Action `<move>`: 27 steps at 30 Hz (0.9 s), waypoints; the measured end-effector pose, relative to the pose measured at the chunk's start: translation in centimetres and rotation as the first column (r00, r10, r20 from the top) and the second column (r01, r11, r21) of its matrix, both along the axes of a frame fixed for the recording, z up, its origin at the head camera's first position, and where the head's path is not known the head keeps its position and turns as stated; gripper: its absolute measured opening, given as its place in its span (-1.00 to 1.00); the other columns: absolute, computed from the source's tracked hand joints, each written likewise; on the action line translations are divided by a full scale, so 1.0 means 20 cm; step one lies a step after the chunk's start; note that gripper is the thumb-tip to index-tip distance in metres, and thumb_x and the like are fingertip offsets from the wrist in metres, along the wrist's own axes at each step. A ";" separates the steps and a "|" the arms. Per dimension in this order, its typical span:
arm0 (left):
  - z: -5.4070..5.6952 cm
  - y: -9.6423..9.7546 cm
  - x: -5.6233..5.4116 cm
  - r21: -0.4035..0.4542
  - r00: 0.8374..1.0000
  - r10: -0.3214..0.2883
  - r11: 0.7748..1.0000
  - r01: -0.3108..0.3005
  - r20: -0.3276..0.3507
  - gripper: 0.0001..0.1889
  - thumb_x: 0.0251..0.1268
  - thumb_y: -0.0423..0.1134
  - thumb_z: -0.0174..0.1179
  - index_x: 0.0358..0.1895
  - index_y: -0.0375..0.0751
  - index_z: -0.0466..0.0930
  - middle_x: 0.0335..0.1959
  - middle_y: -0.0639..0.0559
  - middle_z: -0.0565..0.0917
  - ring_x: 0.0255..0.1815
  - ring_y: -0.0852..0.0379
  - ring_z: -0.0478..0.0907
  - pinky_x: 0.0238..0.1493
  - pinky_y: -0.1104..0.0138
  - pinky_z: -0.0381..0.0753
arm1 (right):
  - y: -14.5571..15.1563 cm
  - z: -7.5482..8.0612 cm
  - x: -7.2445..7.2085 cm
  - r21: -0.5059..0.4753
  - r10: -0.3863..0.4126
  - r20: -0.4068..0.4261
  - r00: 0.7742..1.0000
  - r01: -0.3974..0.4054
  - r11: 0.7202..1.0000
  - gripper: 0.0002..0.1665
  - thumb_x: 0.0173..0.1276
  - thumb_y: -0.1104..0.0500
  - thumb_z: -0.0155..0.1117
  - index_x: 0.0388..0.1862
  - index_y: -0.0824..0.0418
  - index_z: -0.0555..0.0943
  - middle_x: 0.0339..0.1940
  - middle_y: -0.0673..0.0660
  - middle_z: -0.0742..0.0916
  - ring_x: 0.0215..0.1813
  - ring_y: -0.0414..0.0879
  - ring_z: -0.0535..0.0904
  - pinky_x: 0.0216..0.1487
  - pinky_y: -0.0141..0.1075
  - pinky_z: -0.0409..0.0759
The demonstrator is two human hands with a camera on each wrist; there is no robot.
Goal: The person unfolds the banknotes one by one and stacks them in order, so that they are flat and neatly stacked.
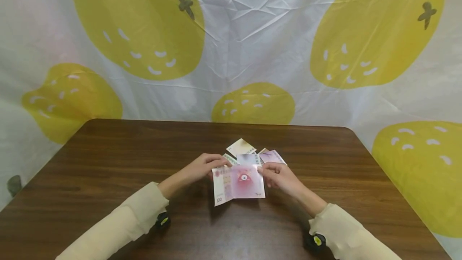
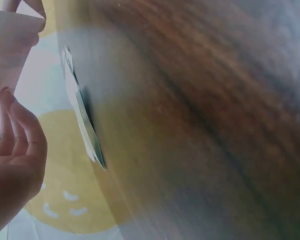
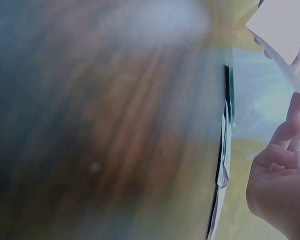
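A pink-and-white banknote (image 1: pixel 247 183) is held up off the table in the head view, a crease running down it. My left hand (image 1: pixel 197 171) pinches its upper left edge, and my right hand (image 1: pixel 283 176) pinches its right edge near the top corner. In the left wrist view the left hand (image 2: pixel 20 135) has its fingertips at the note (image 2: pixel 10 55). The right wrist view has the right hand (image 3: pixel 282 170) gripping the note's edge, the note (image 3: pixel 282 30) bending. Just behind it, several other banknotes (image 1: pixel 241 147) lie overlapping on the table.
The brown wooden table (image 1: pixel 144 143) has rounded far corners. A white cloth (image 1: pixel 231 51) printed with large yellow fruit hangs behind it. At the left edge stands a small dark object (image 1: pixel 14 185), too unclear to name. Both wrists wear dark devices (image 1: pixel 163 220) below the cream sleeves.
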State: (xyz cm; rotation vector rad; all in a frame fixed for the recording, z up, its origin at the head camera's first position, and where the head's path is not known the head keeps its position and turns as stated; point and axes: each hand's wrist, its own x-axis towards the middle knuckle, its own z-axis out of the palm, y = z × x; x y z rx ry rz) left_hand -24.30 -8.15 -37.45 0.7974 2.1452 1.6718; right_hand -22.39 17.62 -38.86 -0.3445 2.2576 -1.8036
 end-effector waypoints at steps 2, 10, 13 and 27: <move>0.00 -0.01 0.00 0.009 1.000 -0.013 1.000 0.013 0.026 -0.68 0.34 -0.24 -0.12 -0.12 -0.47 0.51 -0.33 -0.11 0.56 -0.50 0.17 0.49 -0.46 0.13 0.50 | 0.01 0.00 0.01 -0.013 -0.014 0.009 1.000 0.014 1.000 -0.75 0.25 0.16 0.13 -0.35 0.39 0.50 -0.71 -0.02 0.41 -0.64 -0.23 0.30 -0.56 -0.42 0.33; -0.02 -0.05 0.00 -0.052 0.998 0.044 0.998 -0.047 -0.051 -0.76 0.23 -0.33 -0.02 -0.15 -0.34 0.59 -0.19 -0.07 0.57 -0.29 0.16 0.42 -0.26 0.36 0.39 | 0.05 0.00 0.02 -0.027 -0.029 0.034 0.999 0.029 0.999 -0.68 0.25 0.15 0.14 -0.26 0.45 0.49 -0.67 0.00 0.46 -0.64 -0.24 0.31 -0.59 -0.43 0.29; -0.04 -0.06 0.00 -0.097 0.995 0.043 0.994 -0.052 -0.095 -0.78 0.16 -0.37 0.05 -0.14 -0.29 0.60 -0.22 -0.04 0.57 -0.28 0.15 0.39 -0.25 0.36 0.36 | 0.06 0.01 0.03 -0.031 -0.020 0.032 0.999 0.021 0.999 -0.67 0.26 0.15 0.13 -0.24 0.46 0.48 -0.65 0.00 0.48 -0.63 -0.24 0.31 -0.60 -0.44 0.28; -0.07 -0.06 0.04 -0.155 0.995 -0.081 0.985 0.072 -0.053 -0.78 0.08 -0.46 0.12 -0.16 -0.42 0.56 -0.47 -0.03 0.58 -0.62 0.19 0.42 -0.54 0.33 0.48 | 0.15 0.00 0.07 0.096 0.028 0.061 0.998 -0.034 0.995 -0.57 0.20 0.17 0.19 -0.07 0.47 0.43 -0.67 -0.02 0.50 -0.62 -0.22 0.34 -0.62 -0.43 0.26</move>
